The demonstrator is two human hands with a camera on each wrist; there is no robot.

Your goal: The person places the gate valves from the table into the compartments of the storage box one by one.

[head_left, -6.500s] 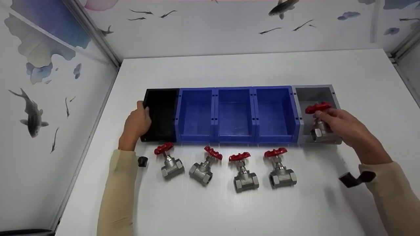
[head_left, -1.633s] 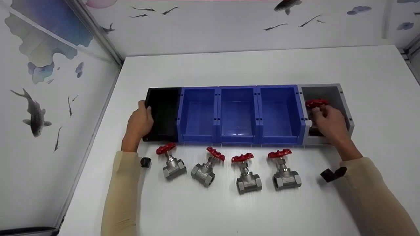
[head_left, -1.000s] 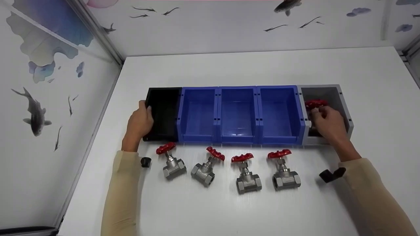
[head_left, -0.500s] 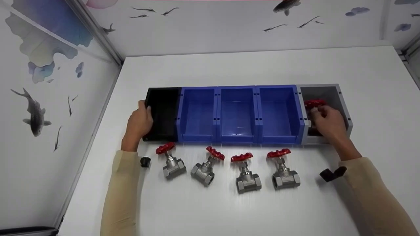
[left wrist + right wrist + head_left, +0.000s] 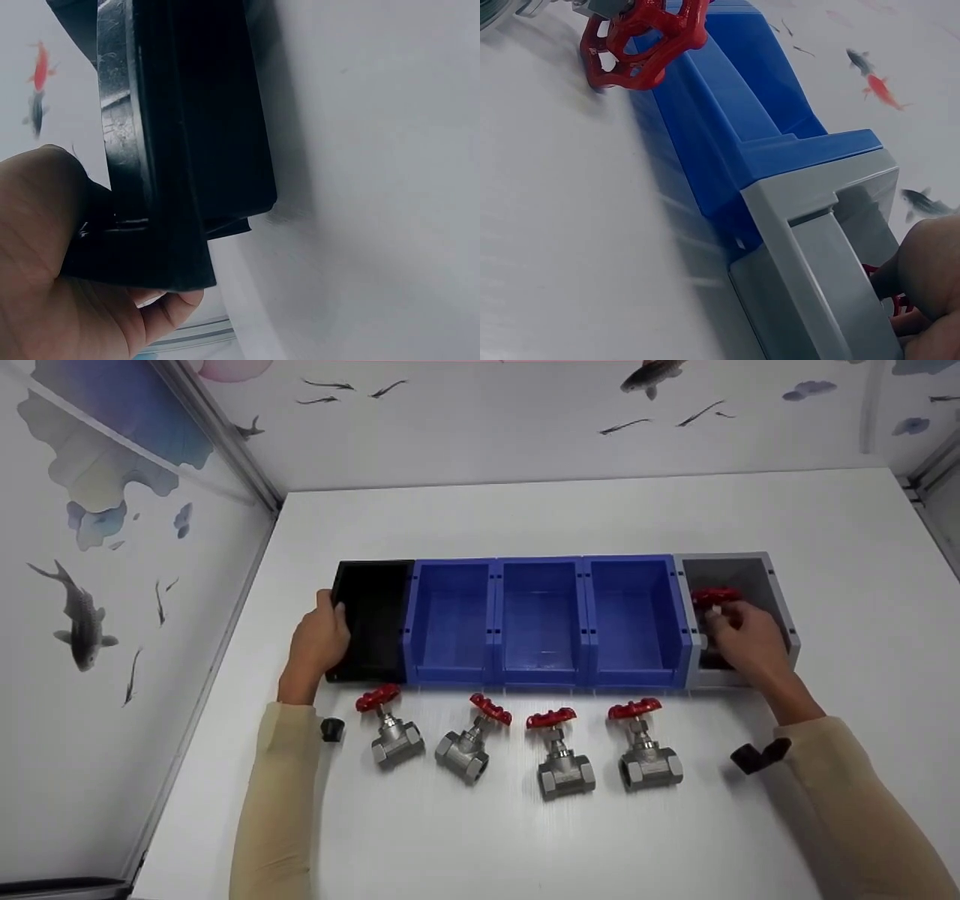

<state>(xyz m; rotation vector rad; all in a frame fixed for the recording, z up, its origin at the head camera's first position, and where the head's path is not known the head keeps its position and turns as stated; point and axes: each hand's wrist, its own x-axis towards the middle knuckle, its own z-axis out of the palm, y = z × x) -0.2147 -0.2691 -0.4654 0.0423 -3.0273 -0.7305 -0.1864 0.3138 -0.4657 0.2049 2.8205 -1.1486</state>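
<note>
My left hand grips the left wall of the black bin; in the left wrist view, thumb and fingers lie on either side of its black wall. Inside the grey bin at the right end, my right hand holds a gate valve by the stem just under its red handwheel. Its metal body is mostly hidden by the hand and the bin. In the right wrist view, the fingers reach past the grey bin's front, with a little red showing between them.
Three blue bins stand joined between the black and grey ones. In front of the row lie several steel valves with red handwheels, from the leftmost valve to the rightmost valve. Fish-printed panels border the white table.
Since the earliest frame, my right hand has lowered the valve from the grey bin's front opening down into the bin. Over the last second both hands have stayed nearly still.
</note>
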